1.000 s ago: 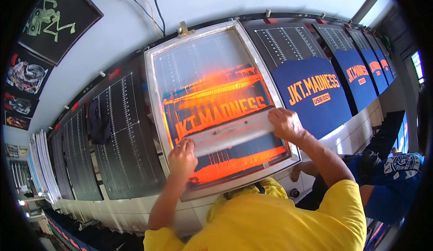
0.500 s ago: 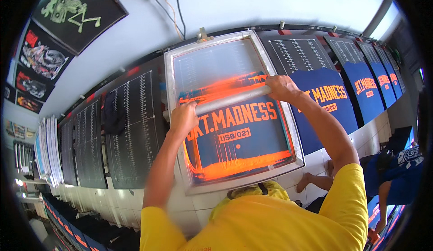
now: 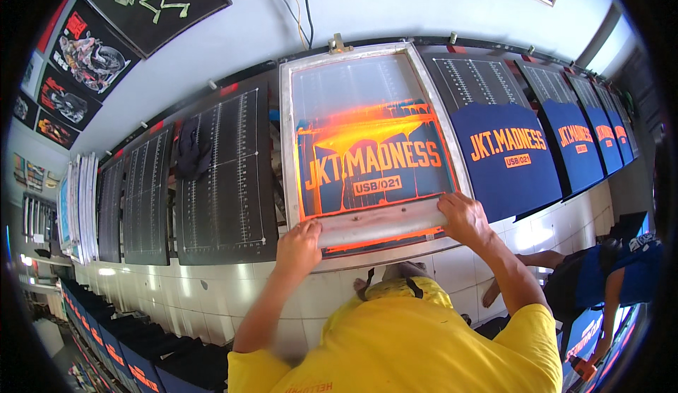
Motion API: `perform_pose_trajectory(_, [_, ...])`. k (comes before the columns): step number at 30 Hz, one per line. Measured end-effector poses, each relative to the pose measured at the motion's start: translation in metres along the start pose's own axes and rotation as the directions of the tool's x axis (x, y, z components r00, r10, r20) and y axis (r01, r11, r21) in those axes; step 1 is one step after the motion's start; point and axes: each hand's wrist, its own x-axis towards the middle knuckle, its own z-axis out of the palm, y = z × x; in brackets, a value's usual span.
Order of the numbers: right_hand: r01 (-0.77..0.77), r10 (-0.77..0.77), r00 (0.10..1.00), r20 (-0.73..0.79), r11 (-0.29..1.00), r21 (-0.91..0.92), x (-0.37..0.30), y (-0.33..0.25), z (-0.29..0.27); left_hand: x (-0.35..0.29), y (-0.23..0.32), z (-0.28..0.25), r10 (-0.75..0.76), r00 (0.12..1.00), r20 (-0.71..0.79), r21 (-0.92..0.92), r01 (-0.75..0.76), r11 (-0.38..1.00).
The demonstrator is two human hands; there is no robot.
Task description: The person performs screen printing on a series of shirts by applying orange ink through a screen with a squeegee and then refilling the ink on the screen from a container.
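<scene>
A pale squeegee [image 3: 374,225] lies across the near part of a metal-framed printing screen [image 3: 287,124]. My left hand [image 3: 299,247] is closed around its left end, and my right hand [image 3: 463,218] grips the right end. Bright orange ink [image 3: 367,136] spreads in a wide band across the middle of the mesh, with drips running toward me. Orange block lettering shows through the mesh, between that band and the squeegee. More ink lies in a thin line on the near side of the blade.
Rightward, dark boards carry navy fabric panels [image 3: 505,174] with orange lettering. Bare black boards [image 3: 222,202] stand leftward, one with a crumpled dark cloth [image 3: 192,154]. A metal clamp [image 3: 340,42] sits at the screen's far edge. At lower right, a co-worker's hand [image 3: 602,349] holds an orange tool [image 3: 583,369].
Both my hands have drawn the squeegee toward me, from mid-screen to near its front edge. The ink band behind it now shows drips. My view has shifted slightly.
</scene>
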Motion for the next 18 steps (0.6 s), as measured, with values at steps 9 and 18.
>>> perform_pose_trajectory(9, [-0.016, 0.017, 1.000, 0.024, 0.999, -0.031, -0.009, -0.021, 0.018, -0.026, -0.020, 0.043, 0.076, 0.988, -0.134, 0.089, -0.065, 0.994])
perform_pose_trajectory(18, [-0.002, 0.002, 1.000, 0.002, 0.998, -0.062, 0.093, 0.052, 0.062, 0.096, -0.082, 0.053, 0.147, 0.974, -0.174, 0.122, -0.127, 0.984])
